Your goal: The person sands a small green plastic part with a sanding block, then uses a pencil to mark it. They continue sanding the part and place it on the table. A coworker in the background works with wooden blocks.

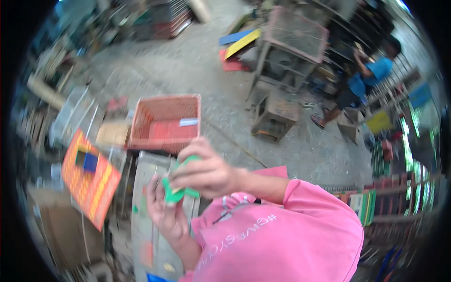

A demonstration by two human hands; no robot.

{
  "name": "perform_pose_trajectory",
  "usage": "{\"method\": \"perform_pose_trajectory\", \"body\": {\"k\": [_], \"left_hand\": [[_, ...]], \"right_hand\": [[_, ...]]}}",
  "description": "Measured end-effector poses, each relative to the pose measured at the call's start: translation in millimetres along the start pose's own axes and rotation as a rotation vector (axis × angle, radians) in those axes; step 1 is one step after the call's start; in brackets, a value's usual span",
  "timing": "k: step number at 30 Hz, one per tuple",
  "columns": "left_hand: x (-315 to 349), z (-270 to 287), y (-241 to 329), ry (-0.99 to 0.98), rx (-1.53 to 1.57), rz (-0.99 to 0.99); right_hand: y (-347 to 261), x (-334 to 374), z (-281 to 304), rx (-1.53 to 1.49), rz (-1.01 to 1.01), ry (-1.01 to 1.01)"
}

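Workshop floor was grey concrete. Green item, piece count blurred, was above the grey bench, pinched in right hand; left hand cupped beside, grip unclear. One red crate held one pale strip. Pink shirt bore white lettering.

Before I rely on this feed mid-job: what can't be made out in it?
In the head view:
1. Full shape of the green piece: motion blur, and the right hand covers part of it.
2. Whether the left hand grips the green piece: blur.
3. The blue item at the bottom: cut off by the lower edge.
4. What the co-worker handles, if anything: too small and blurred.
5. Detail on the pale strip in the red crate: blur.
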State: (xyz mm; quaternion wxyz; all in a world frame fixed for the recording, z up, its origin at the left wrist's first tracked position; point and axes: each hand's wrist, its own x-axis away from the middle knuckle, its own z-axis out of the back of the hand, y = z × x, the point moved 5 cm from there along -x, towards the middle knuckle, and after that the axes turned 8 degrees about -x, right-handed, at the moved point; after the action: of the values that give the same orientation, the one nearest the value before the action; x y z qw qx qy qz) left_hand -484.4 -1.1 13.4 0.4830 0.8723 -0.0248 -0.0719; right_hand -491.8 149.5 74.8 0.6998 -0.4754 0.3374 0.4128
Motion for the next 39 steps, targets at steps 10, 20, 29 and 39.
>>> {"method": "perform_pose_trajectory", "body": {"k": [10,20,29,39], "left_hand": [[-3.1,9.0,-0.1,-0.103,0.240,0.054],[-6.6,13.5,5.0,-0.034,0.212,-0.071],[-10.1,12.0,3.8,-0.024,0.202,-0.074],[-6.8,13.6,-0.8,0.025,0.232,-0.042]], "right_hand": [[-5.0,1.3,-19.2,0.144,-0.022,-0.107],[-5.6,-2.2,-27.4,0.147,0.037,-0.172],[-6.1,-5.0,-29.9,0.109,0.051,-0.181],[-1.2,3.7,-24.9,0.110,0.057,-0.159]]}}
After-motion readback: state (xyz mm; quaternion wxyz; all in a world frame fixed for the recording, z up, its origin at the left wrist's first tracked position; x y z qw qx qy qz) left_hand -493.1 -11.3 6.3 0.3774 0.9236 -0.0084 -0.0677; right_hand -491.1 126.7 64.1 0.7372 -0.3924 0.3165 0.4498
